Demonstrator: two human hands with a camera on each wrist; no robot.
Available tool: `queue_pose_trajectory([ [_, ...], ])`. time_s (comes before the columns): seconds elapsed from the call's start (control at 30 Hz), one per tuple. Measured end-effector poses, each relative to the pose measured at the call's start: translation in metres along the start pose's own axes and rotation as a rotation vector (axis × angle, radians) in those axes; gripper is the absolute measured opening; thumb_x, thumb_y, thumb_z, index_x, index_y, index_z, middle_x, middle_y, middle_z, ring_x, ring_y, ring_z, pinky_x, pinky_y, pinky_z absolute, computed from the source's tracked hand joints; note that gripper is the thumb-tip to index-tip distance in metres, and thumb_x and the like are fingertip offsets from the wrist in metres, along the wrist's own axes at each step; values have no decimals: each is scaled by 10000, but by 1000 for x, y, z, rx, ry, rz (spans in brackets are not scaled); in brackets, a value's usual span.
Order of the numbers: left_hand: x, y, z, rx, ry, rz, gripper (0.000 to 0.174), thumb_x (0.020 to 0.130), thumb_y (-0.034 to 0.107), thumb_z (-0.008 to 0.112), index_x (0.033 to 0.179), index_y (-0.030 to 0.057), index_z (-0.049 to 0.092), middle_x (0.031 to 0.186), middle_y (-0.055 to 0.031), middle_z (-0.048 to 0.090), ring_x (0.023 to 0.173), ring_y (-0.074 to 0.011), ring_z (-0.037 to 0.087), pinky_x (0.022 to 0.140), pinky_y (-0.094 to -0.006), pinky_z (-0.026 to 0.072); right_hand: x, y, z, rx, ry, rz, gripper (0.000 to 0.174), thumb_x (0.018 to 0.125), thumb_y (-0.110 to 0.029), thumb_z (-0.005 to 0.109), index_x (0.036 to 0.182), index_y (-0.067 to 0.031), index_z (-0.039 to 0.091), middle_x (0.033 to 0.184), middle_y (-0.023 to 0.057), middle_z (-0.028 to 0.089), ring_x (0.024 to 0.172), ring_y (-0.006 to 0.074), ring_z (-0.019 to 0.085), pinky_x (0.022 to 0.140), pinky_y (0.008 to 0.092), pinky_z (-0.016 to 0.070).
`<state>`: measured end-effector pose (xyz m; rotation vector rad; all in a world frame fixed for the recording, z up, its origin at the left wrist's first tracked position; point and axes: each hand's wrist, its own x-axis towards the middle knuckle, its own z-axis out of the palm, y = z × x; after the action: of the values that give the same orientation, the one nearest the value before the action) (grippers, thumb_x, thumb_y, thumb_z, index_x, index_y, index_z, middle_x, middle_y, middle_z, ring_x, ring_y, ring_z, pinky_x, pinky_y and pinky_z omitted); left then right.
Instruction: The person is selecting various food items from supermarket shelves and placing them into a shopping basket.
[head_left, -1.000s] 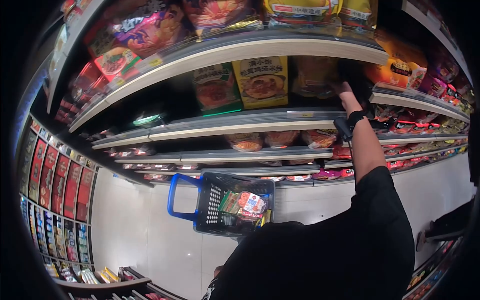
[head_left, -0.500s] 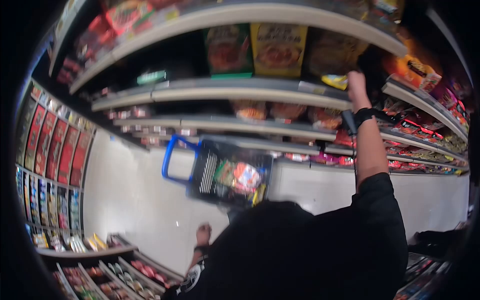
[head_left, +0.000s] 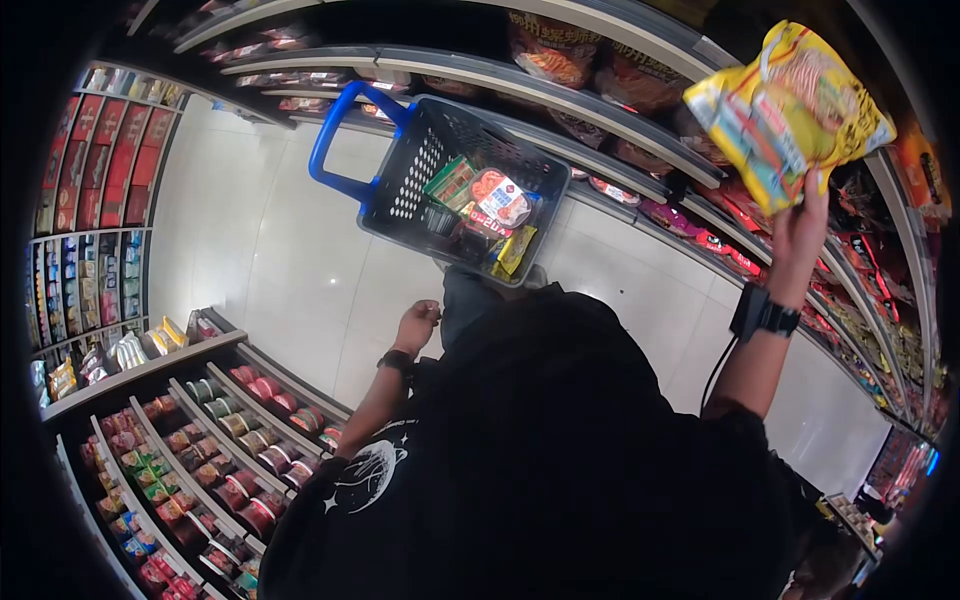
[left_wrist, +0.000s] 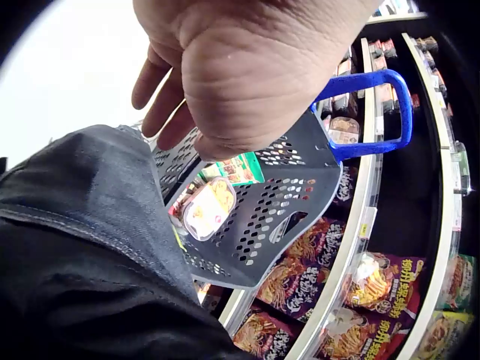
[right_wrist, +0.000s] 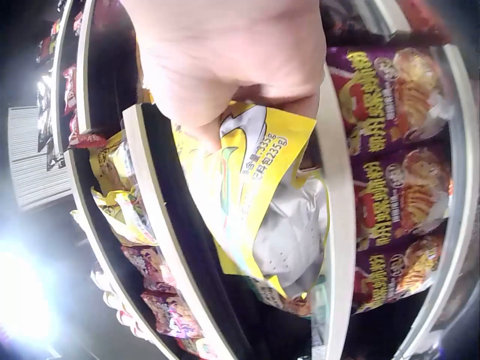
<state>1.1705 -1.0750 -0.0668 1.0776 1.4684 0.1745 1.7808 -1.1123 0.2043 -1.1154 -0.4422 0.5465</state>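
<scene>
My right hand [head_left: 800,225] pinches a lower edge of a yellow food bag [head_left: 790,115] with a noodle picture, holding it up in front of the shelves at the right. In the right wrist view, thumb and fingers grip the bag's yellow printed edge, and a silver side shows below. My left hand [head_left: 417,325] hangs beside my body with nothing in it, its fingers loosely bent; the left wrist view shows its palm over a dark shopping basket [left_wrist: 300,202]. Packets lie inside the basket, among them a clear-topped food tray [head_left: 500,198] and a green packet [head_left: 452,184].
The basket has a raised blue handle [head_left: 340,175] and stands on the pale tiled floor [head_left: 290,240] by the shelf. Shelf edges [head_left: 560,95] curve along the front and right. Another rack [head_left: 190,450] with tubs and packs stands at the lower left.
My right hand has come out of the shelf and now holds the yellow bag in the open, farther right. The view has tilted down, and my left arm shows more fully.
</scene>
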Motion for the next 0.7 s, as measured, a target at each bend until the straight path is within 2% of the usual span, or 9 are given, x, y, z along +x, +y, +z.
queue_pose_trajectory([
  [0.1,9,18,1,-20,-47,70,206,977,215,545,1103,66,612,921,-28,666,814,-109,605,739,-253,468,-47,26,-22,15,-105,119,403,1003,-199,515,1360,-28,438,1319,98,551,1192,224,557,1017,421,458],
  [0.27,-6,151,27,-106,-237,251,390,998,392,513,1213,74,582,986,-24,670,907,-110,626,813,-275,482,-104,79,-6,9,-270,407,380,994,-170,529,1339,-28,459,1272,83,584,1157,174,571,1003,349,452],
  [0.37,-15,224,44,-123,-448,405,499,1002,459,466,1322,79,510,1101,-49,639,1017,-127,609,883,-312,491,-123,97,41,11,-413,536,351,965,-176,573,1280,-26,531,1185,52,624,1059,128,597,937,302,455],
  [0.4,-18,242,46,-257,-618,398,644,974,539,461,1423,81,400,1281,-72,563,1149,-164,561,979,-356,463,-127,100,55,15,-498,569,394,959,-220,581,1293,-21,521,1188,52,624,1061,122,593,937,301,451],
  [0.47,-32,267,57,-540,-723,453,757,935,579,506,1474,84,312,1393,-93,489,1245,-196,507,1040,-370,422,-139,88,88,-6,-555,651,404,949,-264,592,1265,-18,536,1150,48,635,1032,113,596,937,291,449],
  [0.5,-49,287,57,-543,-710,476,810,905,521,602,1485,61,274,1449,-110,436,1294,-216,471,1087,-374,377,-140,95,91,-21,-627,679,398,952,-266,589,1259,-17,539,1143,47,638,1024,112,597,933,286,451],
  [0.53,-42,281,55,-533,-688,423,741,899,353,675,1456,22,315,1416,-116,473,1267,-208,499,1076,-357,393,-141,100,96,-35,-698,706,393,955,-268,586,1252,-15,541,1135,46,641,1017,110,598,929,282,453],
  [0.63,-52,284,53,-584,-623,354,594,887,149,674,1396,1,407,1342,-105,547,1195,-198,562,1030,-343,445,-148,97,107,-154,-743,760,367,961,-267,592,1220,-9,553,1113,59,646,1008,113,596,911,288,464],
  [0.7,-56,285,48,-581,-608,348,587,877,153,695,1378,3,429,1315,-99,561,1177,-192,564,1009,-337,452,-145,99,109,-254,-809,705,405,950,-262,613,1252,-6,522,1124,69,642,1013,120,597,915,298,466],
])
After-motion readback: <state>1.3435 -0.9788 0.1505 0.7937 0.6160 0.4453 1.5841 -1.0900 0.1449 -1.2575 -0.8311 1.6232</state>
